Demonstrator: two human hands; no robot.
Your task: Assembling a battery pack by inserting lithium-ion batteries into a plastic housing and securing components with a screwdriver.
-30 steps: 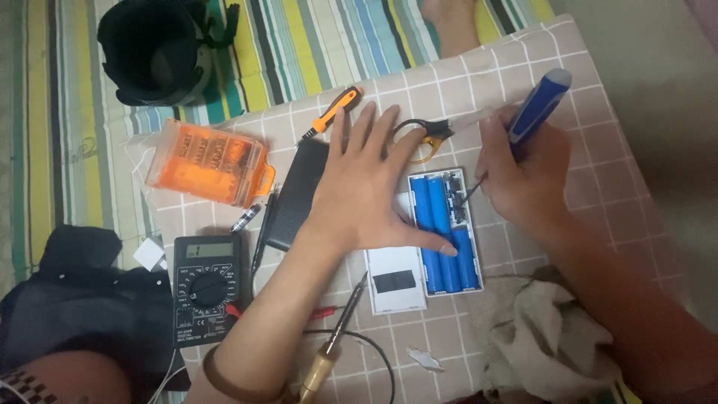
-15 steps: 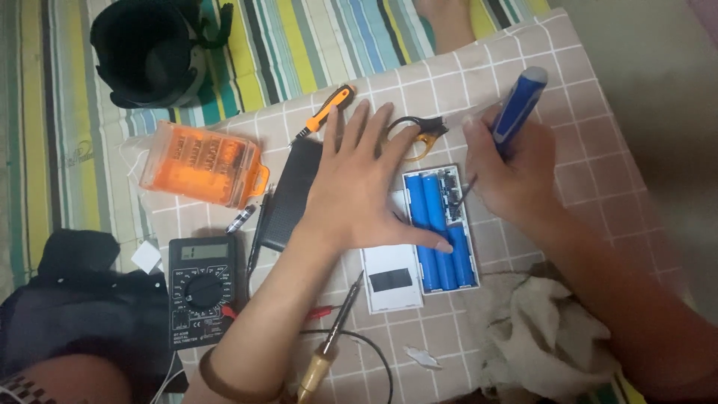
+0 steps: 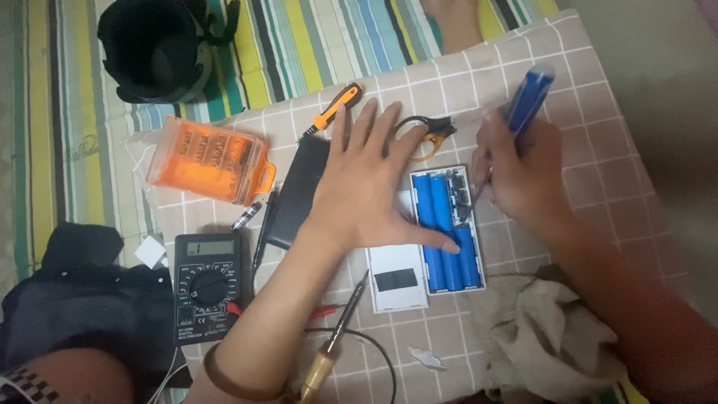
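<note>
The battery pack [image 3: 447,228] sits mid-cloth on the checked cloth [image 3: 598,135] — open white tray, blue cells showing, so probably light but fragile; best held by the tray edges, not the wiring end. Left hand [image 3: 366,187] lies flat, fingers spread, thumb pressing the cells — an open grip. Right hand [image 3: 520,176] is clenched round a blue screwdriver [image 3: 527,105], tip at the pack's top corner.

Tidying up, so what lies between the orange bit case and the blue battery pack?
In the head view, the black cover and the flat left hand lie between orange case and pack.
</note>
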